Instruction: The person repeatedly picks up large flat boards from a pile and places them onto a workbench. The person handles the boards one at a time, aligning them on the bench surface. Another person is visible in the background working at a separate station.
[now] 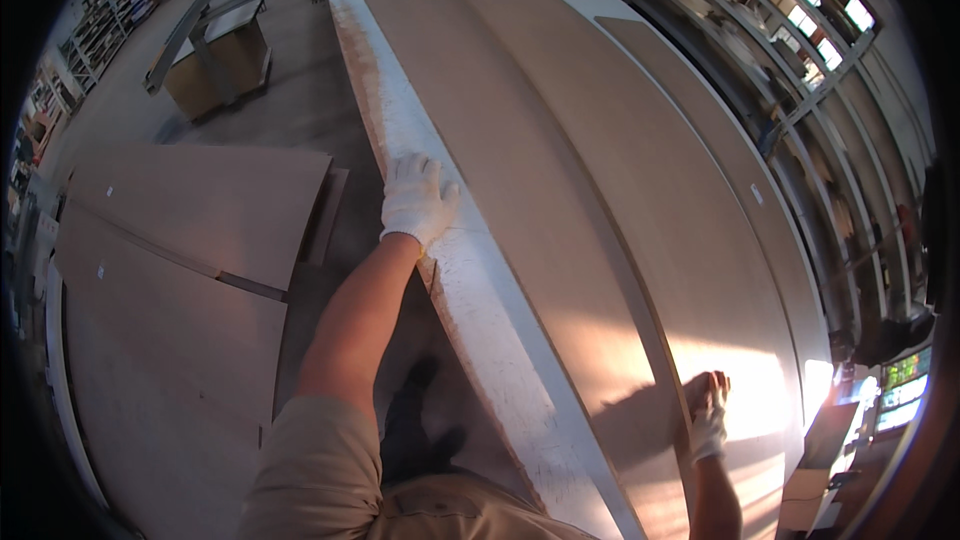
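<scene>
Long brown wood panels lie lengthwise on a white-topped table with a worn left edge. My left hand (418, 202), in a pale knit glove, lies on the table's white border (470, 285), fingers stretched out and nothing visible in them. Just right of it runs the left panel (480, 130). At the lower right, my right hand (710, 415) is at the long edge of the middle panel (640, 190), its fingers extended over the sunlit surface. Part of that hand is in glare, and whether it presses on the panel is unclear. A narrower panel (690, 125) lies farther right.
More brown sheets (180, 370) lie stacked low on my left, one with a notched edge. Racks (740, 50) of long stock line the right side. A box-like stand (220, 60) and metal rails are at the far left. Boxes (815, 485) stand at the lower right.
</scene>
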### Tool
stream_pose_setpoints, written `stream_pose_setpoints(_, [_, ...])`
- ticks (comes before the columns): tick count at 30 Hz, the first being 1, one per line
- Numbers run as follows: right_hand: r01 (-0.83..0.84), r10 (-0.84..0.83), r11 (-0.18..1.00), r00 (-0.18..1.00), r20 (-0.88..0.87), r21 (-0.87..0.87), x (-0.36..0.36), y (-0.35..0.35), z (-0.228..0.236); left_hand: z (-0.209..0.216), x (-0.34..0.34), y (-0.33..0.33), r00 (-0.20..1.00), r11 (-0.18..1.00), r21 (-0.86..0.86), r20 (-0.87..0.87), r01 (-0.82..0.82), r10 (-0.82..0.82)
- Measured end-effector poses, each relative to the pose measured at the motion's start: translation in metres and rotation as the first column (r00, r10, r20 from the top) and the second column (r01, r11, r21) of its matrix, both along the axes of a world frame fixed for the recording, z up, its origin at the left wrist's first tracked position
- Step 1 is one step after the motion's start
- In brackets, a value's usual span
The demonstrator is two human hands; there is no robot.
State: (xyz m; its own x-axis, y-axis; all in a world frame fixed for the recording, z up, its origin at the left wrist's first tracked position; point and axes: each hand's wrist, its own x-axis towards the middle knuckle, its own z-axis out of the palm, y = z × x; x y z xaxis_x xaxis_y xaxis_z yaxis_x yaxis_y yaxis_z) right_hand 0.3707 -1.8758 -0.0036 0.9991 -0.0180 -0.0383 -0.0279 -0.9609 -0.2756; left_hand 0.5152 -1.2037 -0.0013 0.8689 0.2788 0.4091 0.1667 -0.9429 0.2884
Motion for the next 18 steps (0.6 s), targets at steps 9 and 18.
stream_pose_setpoints(9, [0.214,-0.192,0.916,0.976,0.099,-0.338,0.227,0.034,0.039,0.011,-0.019,0.003,0.985,0.982,-0.135,-0.129,-0.133,0.115])
stream_pose_setpoints(18, [0.327,-0.29,0.921,0.938,0.189,-0.212,0.245,0.021,0.051,-0.041,-0.058,-0.009,0.986,1.0,-0.005,0.166,-0.019,0.02])
